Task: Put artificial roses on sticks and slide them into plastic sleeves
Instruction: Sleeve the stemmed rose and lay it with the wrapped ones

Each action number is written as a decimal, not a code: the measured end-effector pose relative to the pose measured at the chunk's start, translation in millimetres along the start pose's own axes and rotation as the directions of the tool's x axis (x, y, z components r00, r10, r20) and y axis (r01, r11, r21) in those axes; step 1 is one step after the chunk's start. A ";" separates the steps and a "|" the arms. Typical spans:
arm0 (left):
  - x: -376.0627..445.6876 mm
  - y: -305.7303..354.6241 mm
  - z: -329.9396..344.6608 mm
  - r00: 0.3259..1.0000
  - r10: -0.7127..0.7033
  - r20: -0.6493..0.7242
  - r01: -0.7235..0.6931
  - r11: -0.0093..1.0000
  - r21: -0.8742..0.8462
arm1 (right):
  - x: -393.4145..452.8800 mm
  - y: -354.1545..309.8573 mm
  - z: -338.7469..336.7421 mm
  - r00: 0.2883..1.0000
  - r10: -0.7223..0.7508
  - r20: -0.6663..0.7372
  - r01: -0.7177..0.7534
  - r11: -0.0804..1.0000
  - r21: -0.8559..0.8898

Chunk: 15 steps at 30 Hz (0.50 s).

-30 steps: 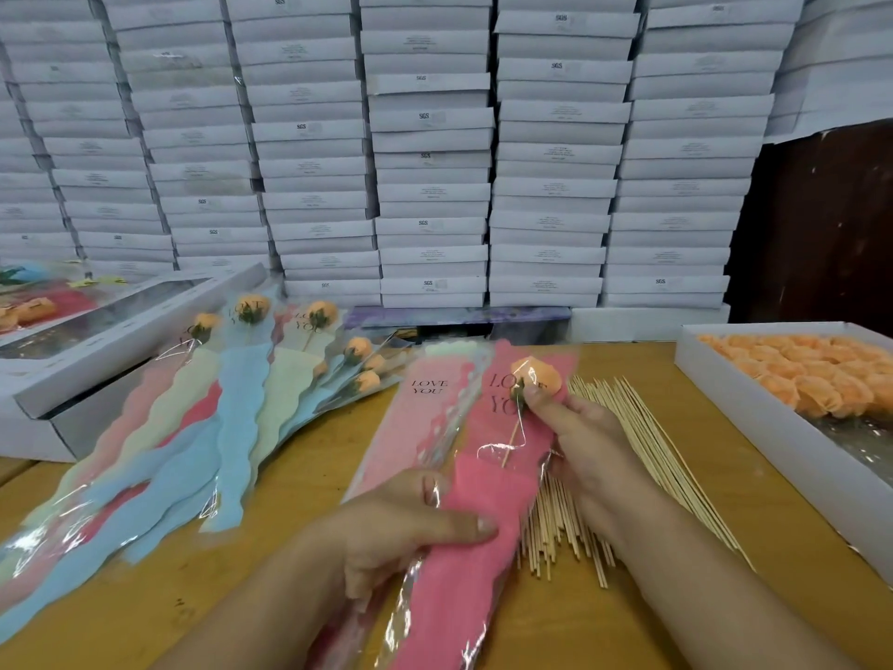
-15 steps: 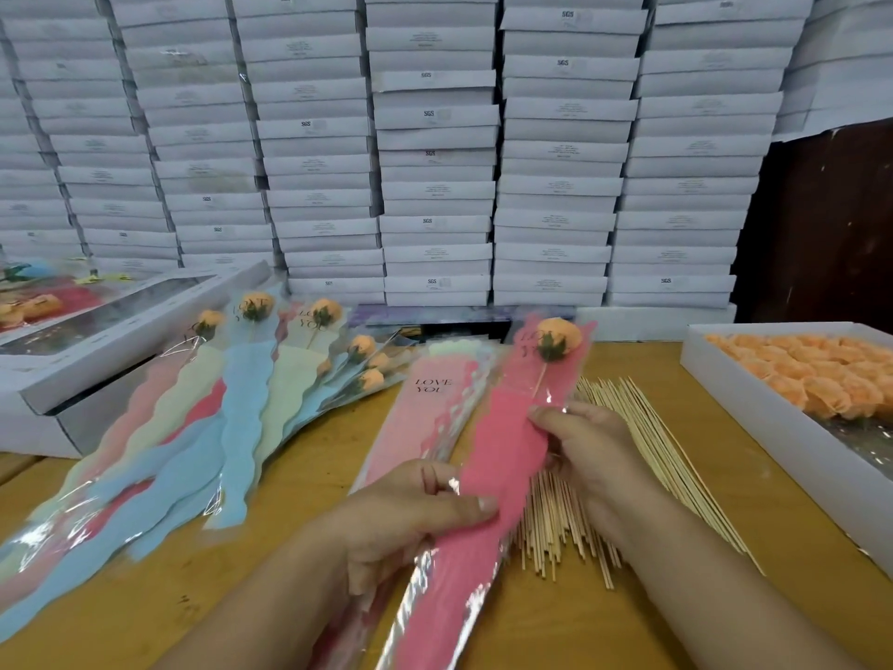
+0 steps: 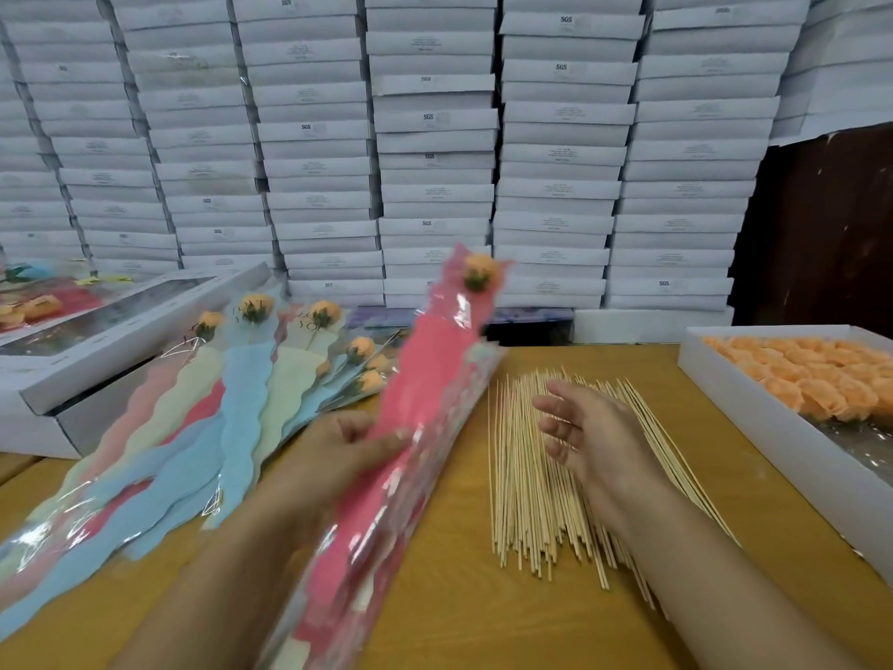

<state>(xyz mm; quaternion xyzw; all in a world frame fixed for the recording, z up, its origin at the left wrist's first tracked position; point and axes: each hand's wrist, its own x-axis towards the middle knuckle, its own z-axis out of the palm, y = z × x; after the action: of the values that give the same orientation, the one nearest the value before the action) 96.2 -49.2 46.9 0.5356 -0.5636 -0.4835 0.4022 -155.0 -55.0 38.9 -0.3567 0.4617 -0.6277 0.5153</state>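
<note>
L hand (image 3: pixel 348 447) grips pink sleeve (image 3: pixel 415 403) w/ orange rose (image 3: pixel 479 272) inside; R hand (image 3: pixel 587 435) relaxed-open, empty, over sticks (image 3: pixel 526 500). White box (image 3: pixel 754 423) holds orange roses.

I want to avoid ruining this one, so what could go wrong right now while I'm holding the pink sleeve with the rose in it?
Only your left hand holds the pink sleeve, and that grip is low down, so the top may flop and the rose could slip inside. Swinging it left toward the finished sleeves could knock them out of order. Your open right hand hovers over the sticks and may scatter them.
</note>
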 end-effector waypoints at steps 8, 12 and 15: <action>32.2 -38.6 -61.2 0.759 0.197 -0.621 0.003 0.952 0.306 | -0.4 -1.3 -1.7 1.000 -0.011 0.005 0.011 1.000 0.004; 38.1 -56.3 -75.0 0.731 0.186 -0.657 0.201 0.861 0.468 | 1.1 -0.7 -2.3 1.000 -0.014 -0.003 0.014 1.000 0.001; 40.7 -59.3 -73.1 0.719 0.212 -0.662 0.308 0.756 0.577 | 2.1 -0.4 -3.0 1.000 -0.019 -0.008 0.019 1.000 0.000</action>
<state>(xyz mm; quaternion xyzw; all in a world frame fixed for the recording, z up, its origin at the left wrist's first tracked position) 175.7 -95.5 1.7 0.7967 -0.4872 -0.0303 0.3563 -158.4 -56.4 38.3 -0.3588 0.4602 -0.6340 0.5075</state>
